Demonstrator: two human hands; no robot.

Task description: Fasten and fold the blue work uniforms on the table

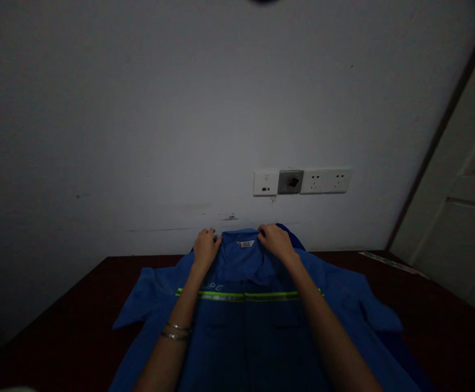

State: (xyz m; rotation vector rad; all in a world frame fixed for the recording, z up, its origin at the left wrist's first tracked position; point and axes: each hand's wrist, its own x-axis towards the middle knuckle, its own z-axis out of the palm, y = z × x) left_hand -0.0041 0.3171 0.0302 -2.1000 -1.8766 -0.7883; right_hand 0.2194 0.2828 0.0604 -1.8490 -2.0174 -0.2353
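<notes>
Forearms [331,324] over blue shirt [229,337]; R hand [277,240] fingers clamped on collar [240,233]; L hand [205,250] touching, can't tell grip.

The left hand [205,250] is stretched toward one o'clock, the right hand [277,240] toward eleven. Both are curled closed.

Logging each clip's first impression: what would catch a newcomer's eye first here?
The bright yellow-green stripe across the chest of the blue shirt stands out first, at lower middle. The left hand and right hand at the collar come next, either side of the white label. Above, wall sockets break up the grey wall.
</notes>
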